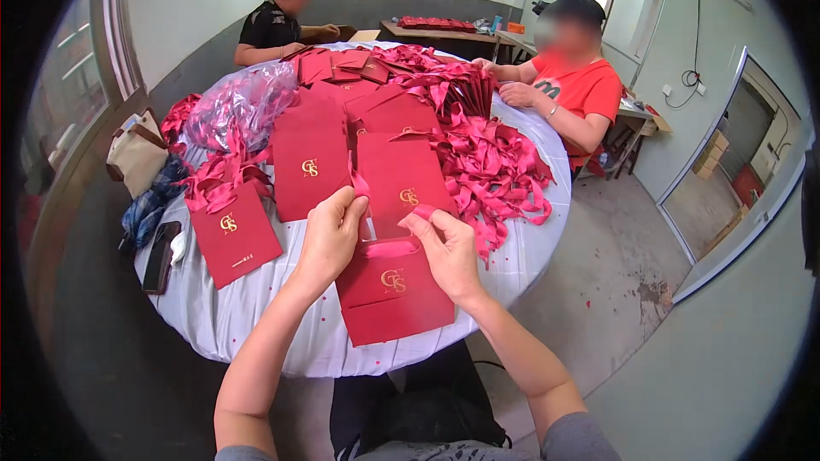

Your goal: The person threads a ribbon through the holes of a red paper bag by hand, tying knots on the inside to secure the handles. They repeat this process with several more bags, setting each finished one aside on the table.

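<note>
A dark red paper gift bag (397, 307) with a gold monogram lies flat at the near edge of the table. Just above its top left corner, my left hand (336, 224) pinches a pink ribbon (360, 183) between thumb and fingers. At the top right of the same bag, my right hand (446, 249) is closed with thumb against fingertips on pink ribbon (423, 213). A strip of pink ribbon also runs along the bag's top opening. Beyond my hands lie stacks of matching red bags (401, 166).
A finished-looking bag with ribbon handles (235, 235) lies at left, near a phone (161, 258) and a cream pouch (138, 149). Loose ribbons (504, 175) heap at right. Clear plastic wrap (243, 102) sits behind. Two co-workers sit across the white-covered round table (196, 316).
</note>
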### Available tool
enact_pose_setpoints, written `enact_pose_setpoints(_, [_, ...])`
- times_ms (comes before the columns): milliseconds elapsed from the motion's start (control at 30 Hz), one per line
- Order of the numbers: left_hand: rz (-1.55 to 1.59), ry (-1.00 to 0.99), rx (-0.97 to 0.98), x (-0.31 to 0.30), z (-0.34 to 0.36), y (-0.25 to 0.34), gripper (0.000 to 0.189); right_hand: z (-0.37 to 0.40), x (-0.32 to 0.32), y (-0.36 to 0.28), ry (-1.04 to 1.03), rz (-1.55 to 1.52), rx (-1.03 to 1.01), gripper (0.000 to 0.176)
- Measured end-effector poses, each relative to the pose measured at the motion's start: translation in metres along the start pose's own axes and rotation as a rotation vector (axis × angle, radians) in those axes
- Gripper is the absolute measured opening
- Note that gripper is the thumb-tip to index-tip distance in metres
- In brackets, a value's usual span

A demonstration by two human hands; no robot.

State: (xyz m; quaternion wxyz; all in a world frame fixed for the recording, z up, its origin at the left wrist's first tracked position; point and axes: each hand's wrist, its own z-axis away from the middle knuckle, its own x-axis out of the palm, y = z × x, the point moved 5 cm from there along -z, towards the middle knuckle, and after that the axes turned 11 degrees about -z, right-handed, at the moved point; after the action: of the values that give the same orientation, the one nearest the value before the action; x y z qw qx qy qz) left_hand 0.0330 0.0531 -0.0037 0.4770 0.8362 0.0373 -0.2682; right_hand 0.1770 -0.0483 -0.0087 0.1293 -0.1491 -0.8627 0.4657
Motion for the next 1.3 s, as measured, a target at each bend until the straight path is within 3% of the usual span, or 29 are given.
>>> enact_pose_setpoints(67, [-0.034, 0.039, 0.043, -0.001, 0.000, 0.001, 0.021, -0.003, -0.001, 0.006, 0.021, -0.009, 0.045, 0.021])
enact_pose_setpoints(133, [-0.260, 0.244, 0.240, -0.016, 0.010, 0.029, 0.014, -0.011, -0.008, -0.001, 0.057, 0.038, 0.083, 0.023])
enact_pose_setpoints(167, [-0.323, 0.286, 0.269, -0.018, 0.015, 0.035, 0.030, -0.017, -0.013, -0.010, 0.086, 0.065, 0.067, 0.023])
enact_pose_setpoints(267, [-0.360, 0.272, 0.341, -0.025, 0.039, 0.072, 0.048, -0.030, -0.021, -0.034, 0.126, 0.023, -0.004, 0.023])
enact_pose_setpoints(300, [-0.316, 0.207, 0.362, -0.021, 0.046, 0.078, 0.054, -0.030, -0.018, -0.041, 0.125, 0.027, -0.005, 0.023])
enact_pose_setpoints(333, [-0.188, 0.082, 0.280, -0.013, 0.053, 0.078, 0.068, -0.029, -0.014, -0.048, 0.119, 0.047, -0.049, 0.023])
enact_pose_setpoints(367, [-0.209, -0.026, 0.334, -0.004, 0.059, 0.073, 0.088, -0.028, -0.008, -0.057, 0.113, 0.065, -0.092, 0.022])
enact_pose_setpoints(400, [-0.189, -0.064, 0.367, 0.002, 0.064, 0.074, 0.096, -0.024, 0.001, -0.070, 0.075, 0.162, -0.104, 0.022])
enact_pose_setpoints(467, [-0.117, -0.107, 0.423, 0.012, 0.066, 0.075, 0.112, -0.015, 0.017, -0.068, -0.034, 0.062, -0.131, 0.020])
enact_pose_setpoints(533, [-0.098, -0.078, 0.443, 0.017, 0.069, 0.071, 0.113, -0.003, 0.031, -0.075, -0.087, 0.098, -0.097, 0.019])
enact_pose_setpoints(633, [-0.021, -0.024, 0.444, 0.020, 0.071, 0.061, 0.099, 0.006, 0.045, -0.083, -0.149, 0.162, -0.216, 0.017])
enact_pose_setpoints(667, [0.210, -0.136, 0.275, 0.025, 0.070, 0.053, 0.085, 0.008, 0.049, -0.085, -0.153, 0.179, -0.241, 0.016])
enact_pose_setpoints(767, [0.261, -0.030, 0.178, 0.027, 0.073, 0.041, 0.077, 0.008, 0.054, -0.090, -0.151, 0.238, -0.316, 0.014])
enact_pose_setpoints(900, [0.169, -0.128, 0.169, 0.030, 0.084, 0.045, 0.066, 0.007, 0.056, -0.089, -0.132, 0.412, -0.349, 0.008])
enact_pose_setpoints(1000, [0.079, 0.006, 0.289, 0.023, 0.088, 0.059, 0.050, 0.011, 0.062, -0.096, -0.073, 0.356, -0.501, 0.010])
enact_pose_setpoints(1067, [0.188, 0.037, 0.285, 0.017, 0.091, 0.064, 0.037, 0.011, 0.066, -0.097, -0.084, 0.371, -0.456, 0.012])
enact_pose_setpoints(1133, [0.230, -0.004, 0.234, 0.019, 0.093, 0.052, 0.033, 0.010, 0.069, -0.094, -0.153, 0.404, -0.410, 0.011])
enact_pose_setpoints(1200, [0.471, -0.002, -0.036, 0.023, 0.094, 0.029, 0.034, 0.001, 0.074, -0.077, -0.299, 0.465, -0.386, 0.013])
enact_pose_setpoints(1233, [0.787, -0.093, -0.438, 0.034, 0.096, 0.011, 0.036, -0.003, 0.073, -0.071, -0.376, 0.477, -0.305, 0.027])
enact_pose_setpoints(1300, [1.059, -0.177, -0.648, 0.029, 0.094, -0.002, 0.045, -0.012, 0.069, -0.066, -0.423, 0.439, -0.197, 0.038])
